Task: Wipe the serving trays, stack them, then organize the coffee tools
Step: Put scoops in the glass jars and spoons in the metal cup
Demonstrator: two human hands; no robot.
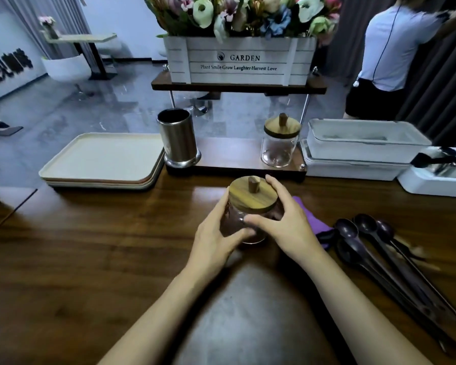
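Fingers (271, 185) of the right hand (287, 227) curl over the far rim of a jar (234, 214), the thumb lying across its glass front. The left hand (216, 233) wraps the jar's other side, thumb low near the base, so both hands grip it.

The jar is short, round and of clear glass, tinted brown by what shows through it. Its flat lid (250, 197) is striped wood with a stubby knob (253, 184) in the middle. It is just in front of the rack (229, 154), low over the table (90, 246); whether it rests on the wood I cannot tell.

On the rack's lower board stand a steel cup (178, 138) at the left end and a second jar (281, 143) with the same lid at the right end. Cream trays (103, 159) lie stacked left of the rack. Dark spoons (366, 233) lie in a loose bunch in front of the rack and to its right, beside a purple cloth (308, 217).
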